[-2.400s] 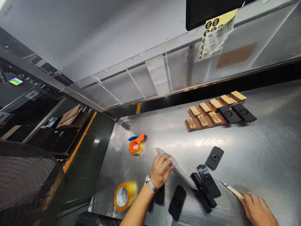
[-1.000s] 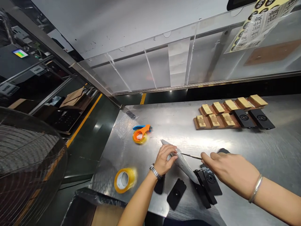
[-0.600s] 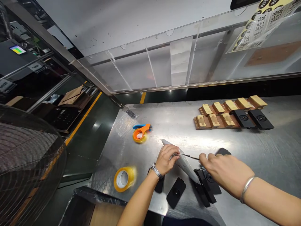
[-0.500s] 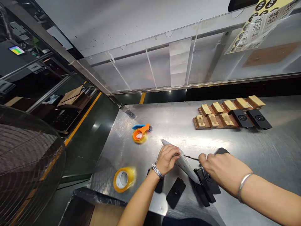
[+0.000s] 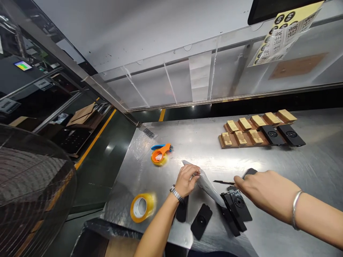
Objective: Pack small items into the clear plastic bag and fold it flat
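Observation:
My left hand (image 5: 189,178) pinches the top edge of a thin pale-grey plastic sheet or bag (image 5: 210,189), seen nearly edge-on and slanting down to the right. In my right hand (image 5: 262,187) is a thin black pointed tool (image 5: 223,182); its handle is hidden, so I cannot tell its exact kind. Its tip points left and stands apart from the pale sheet. Below, several black rectangular plates stand close together (image 5: 233,214). A flat black plate with a round centre (image 5: 242,205) lies beside them. Another black plate (image 5: 202,221) lies nearer me, and one (image 5: 182,208) is partly under my left wrist.
Wooden blocks on brown strips (image 5: 242,137) stand at the back right with two black plates (image 5: 291,135). To the left lie a tape roll (image 5: 141,207), an orange-handled tool on tape (image 5: 162,154) and clear plastic film (image 5: 142,142). A fan (image 5: 34,192) stands far left.
My right hand has moved right, drawing the black tool away from the pale sheet. My left hand has shifted slightly left, still holding the sheet.

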A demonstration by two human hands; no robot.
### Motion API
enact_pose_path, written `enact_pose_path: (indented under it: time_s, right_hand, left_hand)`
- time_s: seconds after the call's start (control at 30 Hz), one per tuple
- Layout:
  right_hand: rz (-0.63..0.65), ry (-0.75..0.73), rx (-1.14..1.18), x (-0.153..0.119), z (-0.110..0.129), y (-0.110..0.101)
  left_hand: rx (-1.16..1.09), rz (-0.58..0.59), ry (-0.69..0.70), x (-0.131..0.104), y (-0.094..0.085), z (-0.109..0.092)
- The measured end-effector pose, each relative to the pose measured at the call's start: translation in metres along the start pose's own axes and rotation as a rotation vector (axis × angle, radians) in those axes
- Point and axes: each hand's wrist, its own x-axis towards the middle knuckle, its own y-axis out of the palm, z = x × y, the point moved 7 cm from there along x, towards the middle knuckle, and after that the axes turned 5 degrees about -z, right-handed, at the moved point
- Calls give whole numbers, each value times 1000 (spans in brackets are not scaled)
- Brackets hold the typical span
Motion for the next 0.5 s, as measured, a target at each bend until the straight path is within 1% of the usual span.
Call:
enact_pose_path:
  time_s: [0.1, 0.17, 0.3, 0.5]
  right_hand:
    - [164, -54, -63, 6, 9, -5]
    - [212, -44, -55, 10, 13, -9]
    - [238, -41, -92, 15, 18, -9]
    - [216, -56, -28, 24, 24, -7]
  left_hand:
    - [-39, -7, -4, -2, 2, -2]
    - [-43, 1, 5, -3, 4, -5]
    - [-34, 31, 32, -4, 7, -10]
    - [25, 71, 56, -6, 11, -19]
